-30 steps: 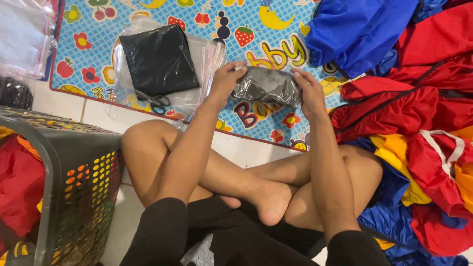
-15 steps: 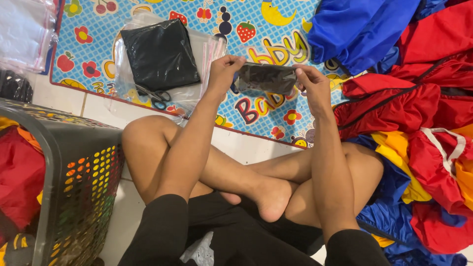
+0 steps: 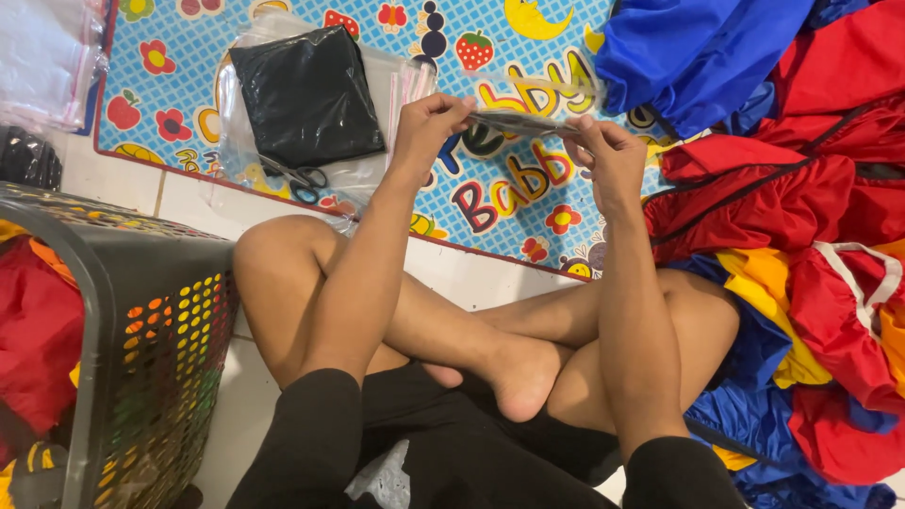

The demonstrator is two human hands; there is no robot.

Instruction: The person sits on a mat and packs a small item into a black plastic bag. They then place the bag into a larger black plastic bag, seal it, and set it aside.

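I sit cross-legged on the floor. My left hand (image 3: pixel 429 127) and my right hand (image 3: pixel 608 155) pinch the two ends of a flat clear plastic bag with dark folded cloth inside (image 3: pixel 523 121), held edge-on above a colourful play mat (image 3: pixel 189 104). The bag is lifted off the mat and tilted so only its thin side shows. A second black folded cloth in a clear bag (image 3: pixel 306 94) lies on the mat to the left of my left hand.
Scissors (image 3: pixel 297 177) lie at the mat's near edge on a stack of clear bags. A dark perforated laundry basket (image 3: pixel 141 330) with red cloth stands at my left. A heap of red, blue and yellow garments (image 3: pixel 811 236) fills the right side.
The packed bag has been lifted from the mat and turned from lying flat to edge-on between both hands, which have risen with it.
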